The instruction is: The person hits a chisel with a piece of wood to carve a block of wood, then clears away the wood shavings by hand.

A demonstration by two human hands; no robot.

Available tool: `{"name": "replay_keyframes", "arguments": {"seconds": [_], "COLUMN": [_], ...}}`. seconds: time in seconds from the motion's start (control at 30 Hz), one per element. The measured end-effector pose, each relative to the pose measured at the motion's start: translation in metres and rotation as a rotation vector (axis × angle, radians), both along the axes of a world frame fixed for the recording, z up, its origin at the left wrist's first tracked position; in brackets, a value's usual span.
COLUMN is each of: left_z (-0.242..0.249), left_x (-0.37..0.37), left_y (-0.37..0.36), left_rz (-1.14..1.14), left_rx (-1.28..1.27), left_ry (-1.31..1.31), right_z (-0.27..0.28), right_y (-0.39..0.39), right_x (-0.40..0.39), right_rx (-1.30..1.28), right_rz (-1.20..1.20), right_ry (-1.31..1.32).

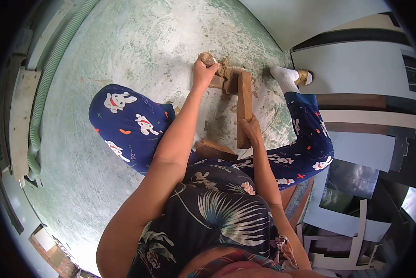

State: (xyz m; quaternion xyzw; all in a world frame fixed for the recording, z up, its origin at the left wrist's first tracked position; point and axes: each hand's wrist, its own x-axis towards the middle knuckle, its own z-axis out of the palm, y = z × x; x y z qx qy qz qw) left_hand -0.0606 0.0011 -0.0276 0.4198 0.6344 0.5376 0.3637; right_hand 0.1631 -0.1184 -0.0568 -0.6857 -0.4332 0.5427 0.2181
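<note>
My left hand (205,72) is closed around a short brown piece with a round, flat end (208,59), perhaps wooden; its other end is hidden. Just below that fist, a small wooden block (216,82) lies on the floor, beside a larger wooden block (231,81). Nearer my body, my right hand (251,129) grips the lower part of a long squared wooden bar (244,97). The bar's far end overlaps the larger block in this view. Crumbly brown debris (224,61) lies around the blocks.
Another wooden block (215,150) rests between my bent legs. My foot in a white sock and sandal (303,77) is at right. A green ribbed hose (55,76) runs along the left. Stacked boards and panels (361,69) stand at right on the scuffed green floor (138,55).
</note>
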Motion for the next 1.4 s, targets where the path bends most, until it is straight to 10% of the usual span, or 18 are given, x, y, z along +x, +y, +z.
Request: {"name": "replay_keyframes", "arguments": {"seconds": [0.5, 1.03, 1.17, 1.4], "left_z": [-0.020, -0.045, -0.054, -0.036], "left_x": [-0.006, -0.013, -0.015, -0.013], "left_y": [0.004, 0.012, 0.015, 0.008], "left_rz": [-0.031, -0.038, 0.006, 0.091], "left_rx": [-0.046, 0.145, -0.016, 0.078], "left_ry": [0.168, 0.022, 0.190, -0.117], "right_z": [-0.001, 0.212, 0.193, 0.214], "right_y": [0.003, 0.061, 0.088, 0.089], "right_x": [0.005, -0.052, -0.057, -0.070], "right_rx": [0.089, 0.798, 0.461, 0.523], "right_rz": [0.107, 0.514, 0.845, 0.798], "right_ry": [-0.098, -0.014, -0.573, -0.460]}}
